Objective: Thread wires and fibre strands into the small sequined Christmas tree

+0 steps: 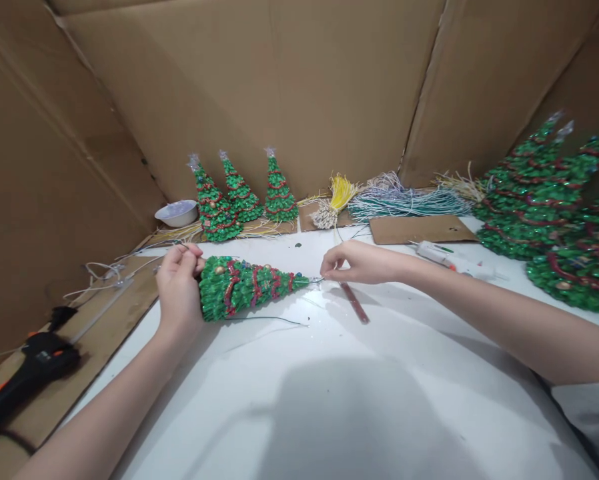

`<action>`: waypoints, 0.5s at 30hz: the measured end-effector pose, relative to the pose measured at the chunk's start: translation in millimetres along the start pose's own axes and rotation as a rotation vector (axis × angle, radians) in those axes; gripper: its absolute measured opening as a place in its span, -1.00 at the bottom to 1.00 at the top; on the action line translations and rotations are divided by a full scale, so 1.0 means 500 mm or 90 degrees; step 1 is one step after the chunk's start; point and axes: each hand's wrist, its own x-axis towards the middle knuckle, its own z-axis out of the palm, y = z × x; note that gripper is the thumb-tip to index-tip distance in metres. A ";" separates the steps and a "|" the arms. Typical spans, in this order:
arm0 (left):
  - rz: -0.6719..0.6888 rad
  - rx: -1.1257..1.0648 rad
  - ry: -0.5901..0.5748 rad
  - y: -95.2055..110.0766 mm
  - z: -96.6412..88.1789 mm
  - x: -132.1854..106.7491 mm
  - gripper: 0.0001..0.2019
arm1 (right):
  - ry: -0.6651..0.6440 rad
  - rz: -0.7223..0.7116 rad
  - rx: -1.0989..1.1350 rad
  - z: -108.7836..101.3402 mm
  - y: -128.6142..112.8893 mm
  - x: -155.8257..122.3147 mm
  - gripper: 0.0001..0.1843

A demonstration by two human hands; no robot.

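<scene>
A small green Christmas tree (249,285) with red garland and coloured baubles lies on its side above the white tabletop. My left hand (180,280) grips it at the wide base, and a bit of dark wire shows by the fingertips. At the pointed end, my right hand (352,263) pinches a thin wire (317,279) at the tip; the wire's end is hidden by the fingers. Another dark wire (267,318) runs just below the tree. Beneath my right hand lies a reddish-brown flat strip (354,304).
Three star-topped trees (280,190) stand at the back beside a white bowl (177,213). Bundled yellow wires (343,192), green wires (409,205) and a cardboard piece (422,229) lie along the back. Larger trees (524,200) stand right. A glue gun (44,357) lies left.
</scene>
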 end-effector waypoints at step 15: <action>-0.036 -0.007 -0.020 0.000 0.005 0.006 -0.83 | 0.042 -0.006 0.104 0.045 0.012 -0.023 -0.81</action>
